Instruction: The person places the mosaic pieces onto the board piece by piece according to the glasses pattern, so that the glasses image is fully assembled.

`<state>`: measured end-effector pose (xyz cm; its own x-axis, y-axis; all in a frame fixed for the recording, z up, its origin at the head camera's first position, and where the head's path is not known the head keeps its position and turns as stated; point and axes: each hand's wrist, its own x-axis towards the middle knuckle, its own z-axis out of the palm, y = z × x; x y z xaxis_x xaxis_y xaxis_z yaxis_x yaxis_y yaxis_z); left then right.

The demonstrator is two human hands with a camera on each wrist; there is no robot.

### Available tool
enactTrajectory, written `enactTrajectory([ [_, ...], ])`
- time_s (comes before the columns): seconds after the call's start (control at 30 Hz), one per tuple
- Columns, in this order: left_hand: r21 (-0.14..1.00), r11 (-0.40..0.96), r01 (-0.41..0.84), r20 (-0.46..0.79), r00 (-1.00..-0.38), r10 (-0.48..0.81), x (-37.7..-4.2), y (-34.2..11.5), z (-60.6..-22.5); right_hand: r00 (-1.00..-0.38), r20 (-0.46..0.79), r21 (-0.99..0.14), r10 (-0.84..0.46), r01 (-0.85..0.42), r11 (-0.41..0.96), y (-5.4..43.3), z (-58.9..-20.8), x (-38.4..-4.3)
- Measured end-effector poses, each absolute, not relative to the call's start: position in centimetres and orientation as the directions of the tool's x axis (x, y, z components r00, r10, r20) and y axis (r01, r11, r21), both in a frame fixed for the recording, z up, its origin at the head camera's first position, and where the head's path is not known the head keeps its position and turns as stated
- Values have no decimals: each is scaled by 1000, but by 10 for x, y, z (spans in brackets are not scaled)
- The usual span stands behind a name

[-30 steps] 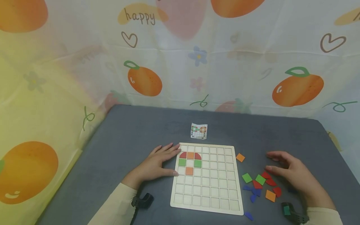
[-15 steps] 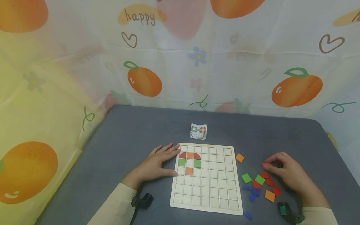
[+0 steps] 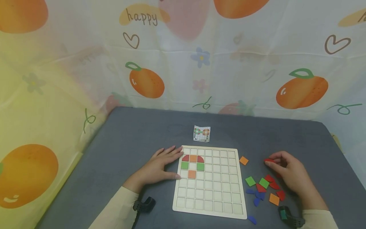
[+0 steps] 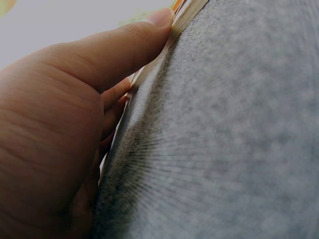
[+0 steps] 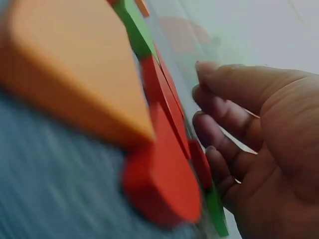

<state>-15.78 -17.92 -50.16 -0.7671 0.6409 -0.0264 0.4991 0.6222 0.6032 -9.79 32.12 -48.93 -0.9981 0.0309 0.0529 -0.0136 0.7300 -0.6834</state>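
A pale wooden grid board [image 3: 213, 194] lies on the table, with red quarter-circles, orange squares and green squares set in its upper-left cells. My left hand [image 3: 152, 170] rests at the board's left edge, fingers spread and fairly straight, thumb [image 4: 159, 19] touching the rim. My right hand [image 3: 294, 175] pinches a red curved piece [image 3: 268, 160] between thumb and fingers, right of the board. In the right wrist view that piece is hidden behind the fingers. Below the hand lie loose red pieces [image 3: 281, 195], green squares [image 3: 250, 181] and an orange square [image 3: 274, 199].
Several blue pieces [image 3: 256, 201] lie along the board's right side, one [image 3: 252, 219] near its lower corner. Another orange square [image 3: 244, 160] sits by the upper right edge. A small printed pattern card [image 3: 201, 133] lies behind the board. A fruit-print cloth [image 3: 177, 79] hangs behind the table.
My right hand has taken hold of a red piece and shifted a little to the left with it. The left hand stays put at the board's edge.
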Motion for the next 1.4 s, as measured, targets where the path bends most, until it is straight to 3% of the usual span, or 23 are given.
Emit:
enactTrajectory([
  [0.17,598,633,492,-42,-769,638,-159,-179,-503,-994,100,-696,39,-42,717,305,-488,-97],
  [0.47,599,630,494,-38,-768,639,-159,-180,-504,-998,67,-811,12,-47,583,273,-476,-98],
  [0.8,594,637,492,-47,-769,638,-159,-179,-503,-990,129,-812,-51,-135,569,247,-472,-96],
  [1.13,606,620,498,-27,-767,642,-158,-178,-500,-983,158,-898,-95,-183,400,216,-469,-94],
  [1.4,612,618,494,-27,-767,641,-157,-179,-501,-978,158,-872,-135,-202,446,189,-470,-90],
])
